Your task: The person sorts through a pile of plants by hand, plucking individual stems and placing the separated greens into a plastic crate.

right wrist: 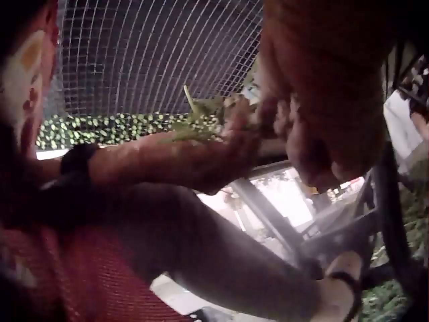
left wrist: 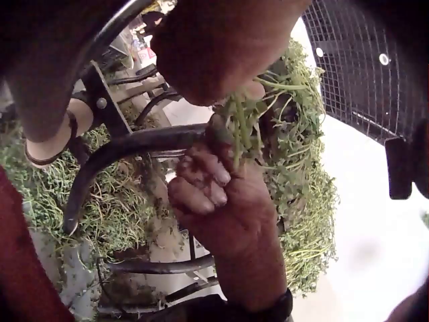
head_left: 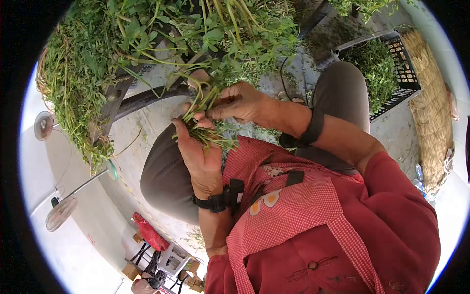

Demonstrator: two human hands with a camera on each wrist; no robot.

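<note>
Gripping green stems [head_left: 212, 97], the left hand [head_left: 199, 153] has fingers curled round them; at two o'clock, the right hand [head_left: 246, 104] pinches them.

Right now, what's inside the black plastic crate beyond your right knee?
The black plastic crate holds a heap of leafy green stems. They cover its bottom, so I can't see whether anything else lies underneath.
</note>
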